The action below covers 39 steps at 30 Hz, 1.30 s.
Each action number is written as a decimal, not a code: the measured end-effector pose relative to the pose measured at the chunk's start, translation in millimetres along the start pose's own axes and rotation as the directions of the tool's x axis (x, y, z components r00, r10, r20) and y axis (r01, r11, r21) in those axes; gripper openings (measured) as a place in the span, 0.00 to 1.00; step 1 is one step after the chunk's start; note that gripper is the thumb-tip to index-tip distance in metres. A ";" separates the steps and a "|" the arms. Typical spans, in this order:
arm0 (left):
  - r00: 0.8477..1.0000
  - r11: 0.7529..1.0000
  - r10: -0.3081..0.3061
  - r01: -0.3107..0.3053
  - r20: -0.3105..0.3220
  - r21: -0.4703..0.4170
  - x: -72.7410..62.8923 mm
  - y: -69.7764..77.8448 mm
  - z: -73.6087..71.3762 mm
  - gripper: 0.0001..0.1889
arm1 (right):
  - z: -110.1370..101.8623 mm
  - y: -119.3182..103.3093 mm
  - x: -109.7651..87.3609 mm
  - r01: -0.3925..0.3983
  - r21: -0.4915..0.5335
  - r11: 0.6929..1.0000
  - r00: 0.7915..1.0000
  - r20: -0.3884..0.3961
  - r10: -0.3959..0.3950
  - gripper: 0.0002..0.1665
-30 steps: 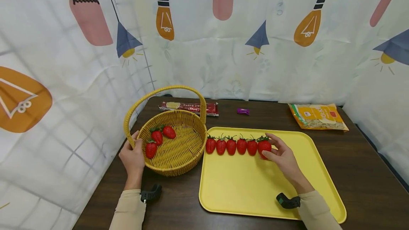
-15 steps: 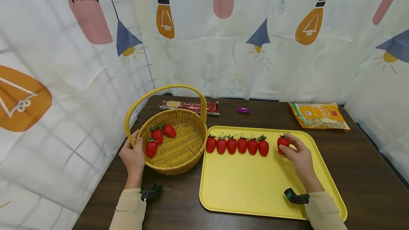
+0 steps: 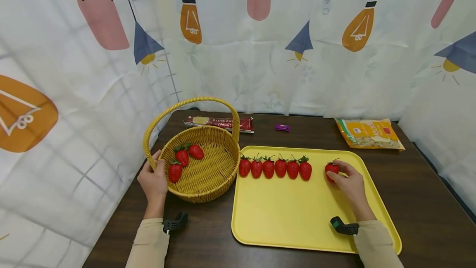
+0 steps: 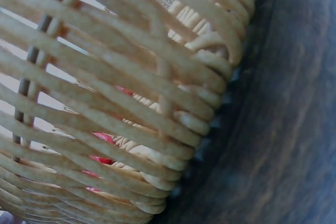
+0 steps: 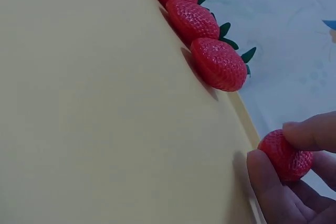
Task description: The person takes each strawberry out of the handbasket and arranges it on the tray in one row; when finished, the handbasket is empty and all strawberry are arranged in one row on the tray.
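Observation:
My left hand (image 3: 153,181) grips the yellow wicker basket (image 3: 202,197) at its left side, where the arched handle meets the rim. Three strawberries (image 3: 175,173) lie inside the basket toward its left. Thumb and fingers of my right hand (image 3: 352,187) pinch another strawberry (image 5: 283,156) above the back right part of the yellow tray (image 3: 282,218). Left of it, several strawberries (image 3: 280,168) form a row along the tray's back edge, stems pointing away. The left wrist view is filled by the basket's woven wall (image 4: 105,77), with red showing through gaps; the left fingers are hidden there.
Behind the basket lies a red packet (image 3: 245,125). A small purple wrapped sweet (image 3: 282,128) is behind the tray, and an orange and yellow bag (image 3: 370,134) sits at the back right. Printed curtains (image 3: 238,69) border the dark table (image 3: 208,235) at the back and sides.
My right hand has moved right, away from the row's end, carrying its strawberry, and then come slightly lower. The row's last strawberry now shows in full. My left hand stays on the basket.

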<state>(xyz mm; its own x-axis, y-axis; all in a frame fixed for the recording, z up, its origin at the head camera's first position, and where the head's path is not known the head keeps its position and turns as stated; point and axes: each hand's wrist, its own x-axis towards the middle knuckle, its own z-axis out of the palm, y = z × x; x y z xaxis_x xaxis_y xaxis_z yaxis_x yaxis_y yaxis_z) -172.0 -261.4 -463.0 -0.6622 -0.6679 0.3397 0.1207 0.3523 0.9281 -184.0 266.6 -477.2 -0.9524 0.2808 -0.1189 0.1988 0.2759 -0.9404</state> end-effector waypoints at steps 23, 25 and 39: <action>1.000 1.000 -0.005 0.005 0.005 -0.007 0.6 -1.4 -0.3 0.16 | 2.0 2.7 -0.1 0.052 -0.169 0.984 0.996 0.079 -0.039 0.32; 1.000 1.000 -0.008 0.008 0.004 -0.007 0.9 -1.7 -0.2 0.16 | 2.7 1.8 0.1 0.052 -0.164 0.985 0.994 0.099 -0.036 0.31; 1.000 1.000 0.006 -0.006 -0.006 -0.006 2.2 -2.1 0.5 0.15 | 7.9 3.0 0.4 0.099 -0.024 0.995 0.980 0.175 -0.093 0.29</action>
<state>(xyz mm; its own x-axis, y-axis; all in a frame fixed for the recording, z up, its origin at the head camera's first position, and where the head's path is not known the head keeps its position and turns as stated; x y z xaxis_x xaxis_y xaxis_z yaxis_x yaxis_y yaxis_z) -174.0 -263.3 -464.3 -0.6573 -0.6695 0.3460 0.1287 0.3526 0.9269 -185.6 260.3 -482.5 -0.9924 0.0891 -0.0845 0.1091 0.3241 -0.9397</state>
